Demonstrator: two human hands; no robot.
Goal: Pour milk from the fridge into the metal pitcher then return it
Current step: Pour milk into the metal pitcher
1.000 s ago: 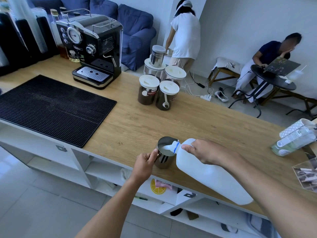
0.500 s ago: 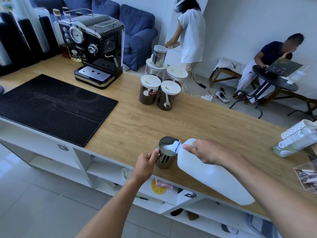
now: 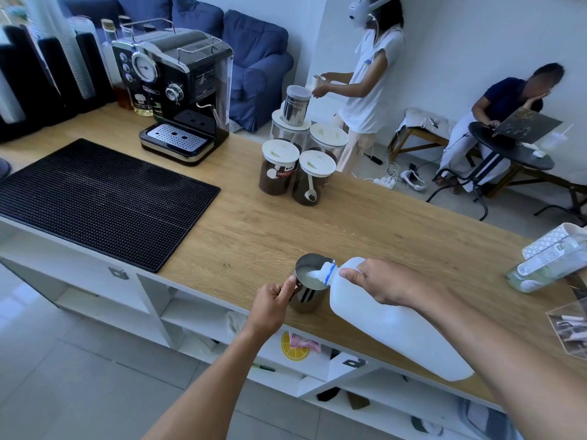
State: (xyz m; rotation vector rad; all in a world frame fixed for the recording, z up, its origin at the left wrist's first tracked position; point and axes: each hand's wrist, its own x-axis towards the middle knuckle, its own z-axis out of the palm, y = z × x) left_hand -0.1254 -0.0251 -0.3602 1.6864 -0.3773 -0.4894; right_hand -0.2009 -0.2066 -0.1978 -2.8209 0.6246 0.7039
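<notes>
Head view, looking down at a wooden counter (image 3: 365,223).

The metal pitcher (image 3: 309,285) stands upright on the near edge of the counter, roughly centre frame. White milk is visible inside it, below the rim.

The left hand (image 3: 273,304) is closed around the pitcher's handle on its near-left side, thumb resting against the rim.

The milk jug (image 3: 390,322) is a white plastic jug with a blue ring at the neck. It is tipped to the left, neck resting over the pitcher's right rim, body extending near-right past the counter edge. A white stream of milk runs from the mouth into the pitcher.

The right hand (image 3: 384,282) is clamped on the jug's upper part by the handle, thumb pointing toward the neck.

Other items on the counter:
- A black rubber mat (image 3: 95,198) lies at the left.
- An espresso machine (image 3: 178,93) stands beyond the mat, at the far left.
- A cluster of white-lidded jars (image 3: 298,160) stands far of the pitcher, well apart from it; two near ones hold brown grounds, and a small steel canister sits atop a far one.
- A clear bottle (image 3: 546,265) lies tilted at the right edge.
</notes>
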